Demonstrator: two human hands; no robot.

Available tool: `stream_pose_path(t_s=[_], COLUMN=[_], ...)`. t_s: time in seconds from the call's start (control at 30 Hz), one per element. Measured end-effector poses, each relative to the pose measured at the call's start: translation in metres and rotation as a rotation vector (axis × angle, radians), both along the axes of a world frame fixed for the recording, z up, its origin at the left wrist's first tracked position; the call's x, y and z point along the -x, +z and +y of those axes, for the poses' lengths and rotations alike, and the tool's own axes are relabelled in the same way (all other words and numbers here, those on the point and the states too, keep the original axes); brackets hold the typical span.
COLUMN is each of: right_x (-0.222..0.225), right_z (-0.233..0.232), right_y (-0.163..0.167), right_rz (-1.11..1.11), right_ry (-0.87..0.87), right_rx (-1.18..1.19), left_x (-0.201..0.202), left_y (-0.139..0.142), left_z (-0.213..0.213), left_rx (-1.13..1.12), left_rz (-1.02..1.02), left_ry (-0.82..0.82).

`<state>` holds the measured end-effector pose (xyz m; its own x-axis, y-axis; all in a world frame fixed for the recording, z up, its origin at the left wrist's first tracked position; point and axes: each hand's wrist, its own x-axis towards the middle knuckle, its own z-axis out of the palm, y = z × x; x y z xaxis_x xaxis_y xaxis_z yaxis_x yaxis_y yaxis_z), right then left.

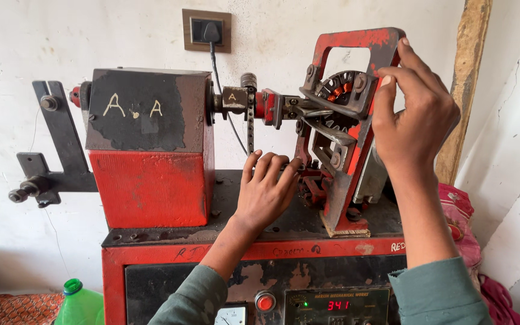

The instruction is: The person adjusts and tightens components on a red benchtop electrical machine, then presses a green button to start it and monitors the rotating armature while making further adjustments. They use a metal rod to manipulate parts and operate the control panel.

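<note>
A red and black winding machine [151, 156] stands on a red cabinet. Its shaft carries a red metal frame [356, 42] that clamps a round stator with copper coils [339, 87]. My right hand [413, 114] grips the frame's right edge near the top, with the fingers curled over it. Lower down, my left hand [266, 189] reaches in flat to the base of the frame, its fingertips touching the metal parts there. Both sleeves are grey-green.
A wall socket with a black plug [207, 30] sits above the machine, its cable hanging down. The cabinet front has a red button [265, 301], a dial and a red digit display [338, 305]. A green bottle [79, 301] stands lower left; pink cloth [458, 210] lies at right.
</note>
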<state>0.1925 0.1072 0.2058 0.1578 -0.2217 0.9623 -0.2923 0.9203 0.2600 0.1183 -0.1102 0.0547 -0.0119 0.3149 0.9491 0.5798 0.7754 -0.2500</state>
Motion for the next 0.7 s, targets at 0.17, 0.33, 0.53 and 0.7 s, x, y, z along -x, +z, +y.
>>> stream_pose_path(t_s=[0.17,0.33,0.53,0.7], right_x=[0.000,0.003,0.009,0.006], right_z=[-0.001,0.003,0.006,0.005], right_y=[0.001,-0.001,0.002,0.000], right_rz=[-0.007,-0.012,-0.005,0.016], right_ry=[0.010,0.023,0.007,0.036], right_rx=[-0.002,0.006,0.015,0.013], left_x=[0.001,0.002,0.001,-0.001], left_y=[-0.002,-0.001,-0.001,-0.001], left_z=[0.000,0.000,0.000,-0.001], left_rx=[0.002,0.017,-0.002,-0.007], left_rz=[-0.018,-0.011,-0.003,0.017], left_ry=[-0.007,0.011,0.000,0.005])
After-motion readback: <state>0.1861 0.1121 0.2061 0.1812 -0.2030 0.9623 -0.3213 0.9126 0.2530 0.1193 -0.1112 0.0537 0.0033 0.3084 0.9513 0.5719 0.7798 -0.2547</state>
